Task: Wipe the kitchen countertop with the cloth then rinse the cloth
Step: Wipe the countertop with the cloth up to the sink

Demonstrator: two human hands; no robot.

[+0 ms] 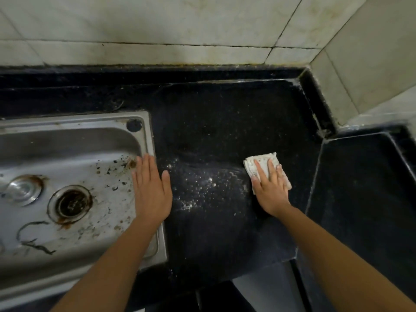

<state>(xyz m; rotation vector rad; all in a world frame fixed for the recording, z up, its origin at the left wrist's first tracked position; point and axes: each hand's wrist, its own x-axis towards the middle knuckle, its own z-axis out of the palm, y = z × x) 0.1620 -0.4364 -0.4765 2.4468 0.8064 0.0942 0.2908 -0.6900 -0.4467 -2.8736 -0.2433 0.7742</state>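
A folded whitish cloth (262, 162) lies on the black stone countertop (225, 122), right of centre. My right hand (271, 188) presses flat on the cloth with straight fingers, covering its near half. White powdery specks (202, 185) are scattered on the counter between my hands. My left hand (152, 192) rests flat with straight fingers over the right rim of the steel sink (144, 131), holding nothing.
The sink basin is stained, with a rusty drain (72, 203) and dark debris. A tiled wall (180, 30) runs along the back and turns at the right corner. A lower black counter section (360, 188) adjoins on the right. The counter's front edge is near me.
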